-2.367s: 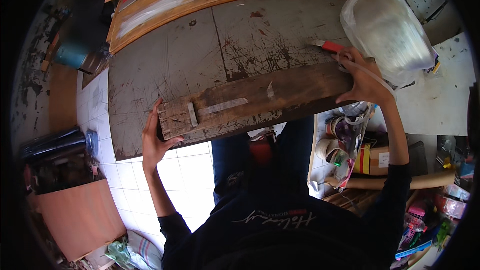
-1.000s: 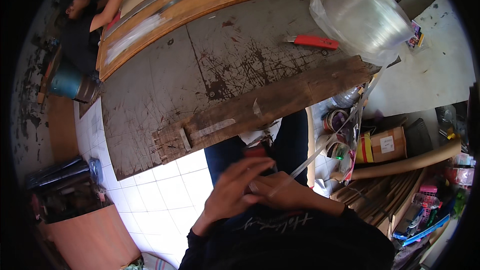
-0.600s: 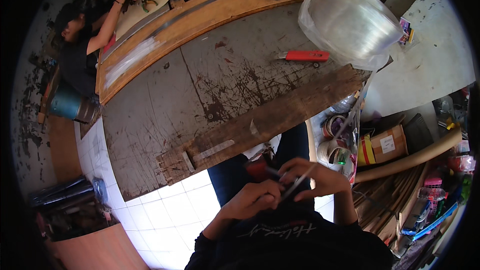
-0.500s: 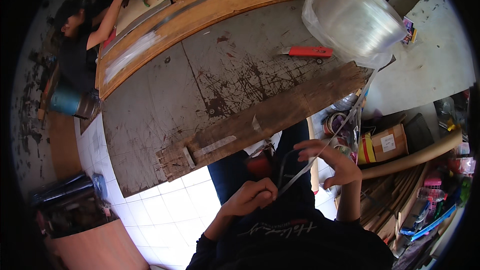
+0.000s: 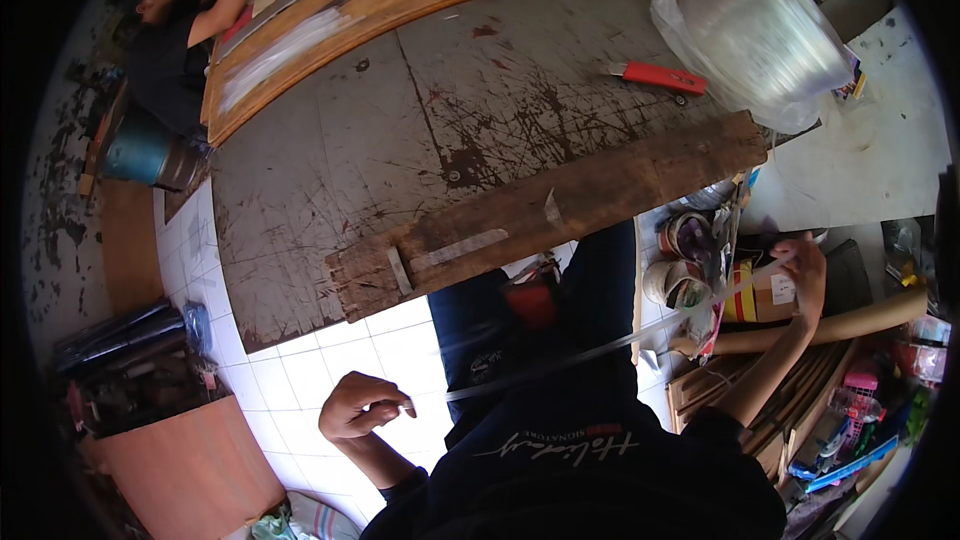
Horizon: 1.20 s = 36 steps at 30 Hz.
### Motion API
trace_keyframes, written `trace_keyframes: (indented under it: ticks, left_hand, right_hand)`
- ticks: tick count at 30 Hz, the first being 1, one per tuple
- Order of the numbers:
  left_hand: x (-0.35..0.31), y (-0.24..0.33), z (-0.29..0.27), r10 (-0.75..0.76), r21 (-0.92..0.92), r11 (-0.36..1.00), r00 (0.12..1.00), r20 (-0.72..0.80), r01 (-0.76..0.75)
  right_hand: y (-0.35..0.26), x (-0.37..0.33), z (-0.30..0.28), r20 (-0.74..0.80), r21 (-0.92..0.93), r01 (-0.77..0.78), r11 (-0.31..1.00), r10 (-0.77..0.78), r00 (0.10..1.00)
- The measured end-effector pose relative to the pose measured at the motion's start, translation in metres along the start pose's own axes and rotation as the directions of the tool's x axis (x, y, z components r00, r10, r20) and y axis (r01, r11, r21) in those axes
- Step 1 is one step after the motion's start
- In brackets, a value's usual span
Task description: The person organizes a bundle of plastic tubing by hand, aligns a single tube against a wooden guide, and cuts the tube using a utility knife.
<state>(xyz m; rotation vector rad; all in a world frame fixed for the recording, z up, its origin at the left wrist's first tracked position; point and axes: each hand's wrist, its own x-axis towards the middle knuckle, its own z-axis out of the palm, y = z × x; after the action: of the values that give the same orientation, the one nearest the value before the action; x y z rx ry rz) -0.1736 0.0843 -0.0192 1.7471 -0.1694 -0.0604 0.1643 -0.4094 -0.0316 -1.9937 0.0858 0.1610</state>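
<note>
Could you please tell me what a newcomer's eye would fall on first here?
Probably the roll of clear plastic at the right end of the table, with a red cutter lying left of it. Next might come the translucent strip running from the right hand toward the left hand, lower in the picture than the plank.

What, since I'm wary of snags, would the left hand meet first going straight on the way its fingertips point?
Probably the pale strip, which shows just right of the left hand, then the dark trousers. Glare may hide whether the hand holds the strip, and depth is unclear.
</note>
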Motion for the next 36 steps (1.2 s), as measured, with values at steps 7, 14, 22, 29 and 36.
trace_keyframes:
  ticks: [7, 14, 22, 29, 36]
  left_hand:
    - [0.045, 0.031, 0.004, 0.116, 0.106, 0.987, 0.990, 0.083, -0.124]
    - [0.115, 0.063, 0.043, 0.015, 0.562, 0.827, 0.999, 0.028, -0.028]
    - [0.061, 0.050, -0.001, 0.057, 0.546, 0.832, 0.965, -0.256, 0.096]
    - [0.099, 0.041, 0.007, 0.136, 0.607, 0.779, 0.904, -0.405, 0.155]
    - [0.115, 0.040, 0.024, 0.168, 0.626, 0.767, 0.897, -0.409, 0.142]
  right_hand:
    - [-0.069, -0.023, 0.046, -0.425, -0.818, -0.201, 0.538, -0.331, 0.843]
    - [-0.178, -0.096, 0.212, 0.926, 0.298, 0.623, 0.723, -0.378, -0.005]
    - [-0.192, 0.010, 0.133, 0.785, -0.228, 0.780, 0.582, -0.364, 0.501]
    - [-0.176, 0.022, 0.131, 0.600, -0.550, 0.669, 0.500, -0.321, 0.733]
    - [-0.180, -0.088, 0.247, 0.781, 0.086, 0.875, 0.477, -0.577, 0.238]
